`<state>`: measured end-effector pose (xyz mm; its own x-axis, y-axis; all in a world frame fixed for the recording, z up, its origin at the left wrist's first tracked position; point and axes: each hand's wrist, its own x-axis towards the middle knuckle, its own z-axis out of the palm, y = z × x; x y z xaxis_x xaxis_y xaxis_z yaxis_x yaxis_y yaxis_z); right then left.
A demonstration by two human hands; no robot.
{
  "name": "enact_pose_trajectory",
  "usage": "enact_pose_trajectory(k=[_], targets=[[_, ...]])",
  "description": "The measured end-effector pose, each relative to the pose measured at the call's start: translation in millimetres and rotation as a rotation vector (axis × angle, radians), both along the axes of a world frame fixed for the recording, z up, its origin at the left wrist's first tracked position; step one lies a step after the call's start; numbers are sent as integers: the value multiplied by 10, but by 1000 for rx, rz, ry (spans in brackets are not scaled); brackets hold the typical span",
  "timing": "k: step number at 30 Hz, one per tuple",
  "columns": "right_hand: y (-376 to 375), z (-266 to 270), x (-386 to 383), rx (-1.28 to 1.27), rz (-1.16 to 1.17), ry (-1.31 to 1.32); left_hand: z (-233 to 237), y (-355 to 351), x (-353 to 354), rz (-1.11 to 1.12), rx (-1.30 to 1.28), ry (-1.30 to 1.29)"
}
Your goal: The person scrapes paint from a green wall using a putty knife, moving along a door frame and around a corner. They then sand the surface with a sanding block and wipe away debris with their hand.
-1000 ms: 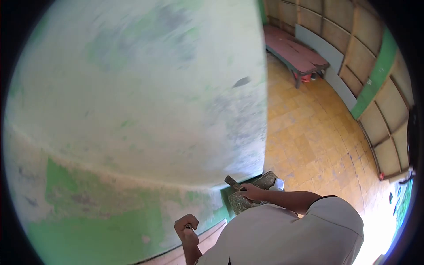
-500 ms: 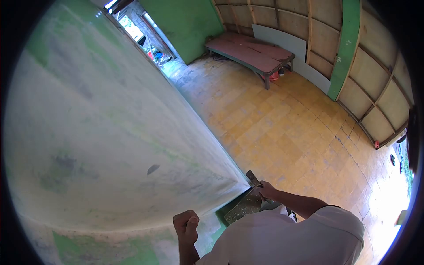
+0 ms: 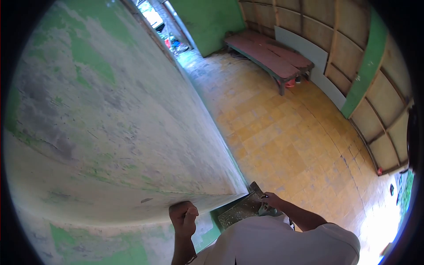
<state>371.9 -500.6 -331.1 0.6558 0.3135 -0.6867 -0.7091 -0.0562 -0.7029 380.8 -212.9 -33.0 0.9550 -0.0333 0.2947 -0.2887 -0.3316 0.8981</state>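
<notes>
My right hand (image 3: 270,201) is closed around a putty knife (image 3: 255,188) with a broad dark blade, beside the end edge of the wall. Just below it lies a speckled, dark greenish board (image 3: 240,212), and a greyish item on it is partly hidden by my shirt. My left hand (image 3: 183,217) is a closed fist with the thumb on top, in front of the lower wall. Whatever those fingers may hold is hidden. The wall (image 3: 145,132) is patchy, with whitish coating over green paint and grey spots.
A low reddish wooden bench (image 3: 269,55) stands at the back on the yellow tiled floor (image 3: 282,132). Behind it is a wood-framed panel wall (image 3: 318,26) with a green post (image 3: 366,66). A doorway (image 3: 170,26) opens at the far left, and bright light enters at the right.
The view has turned, so the bench and doorway sit further right and more of the upper wall shows. My right hand and the putty knife appear slightly lower; both hands stay closed.
</notes>
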Motion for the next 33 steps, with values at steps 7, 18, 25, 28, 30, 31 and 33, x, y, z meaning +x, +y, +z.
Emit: enact_pose_trajectory(k=[7,18,25,28,30,31,33], targets=[[-90,-23,223,87,97,27,61,-92,-20,132,-15,81],[-67,1073,1071,270,56,-213,-20,-192,-13,267,-62,-27],[159,2333,1695,159,148,-758,-1,-242,-5,293,-116,-25],[232,3079,1856,73,150,-1238,-19,-248,-9,311,-134,-26],[274,3557,1907,32,143,-1452,-12,-244,-28,309,-161,-16],[301,3753,1924,50,110,-1542,-10,-241,-36,303,-196,4],[348,4116,1951,75,71,-1645,-21,-239,-40,306,-195,-4]])
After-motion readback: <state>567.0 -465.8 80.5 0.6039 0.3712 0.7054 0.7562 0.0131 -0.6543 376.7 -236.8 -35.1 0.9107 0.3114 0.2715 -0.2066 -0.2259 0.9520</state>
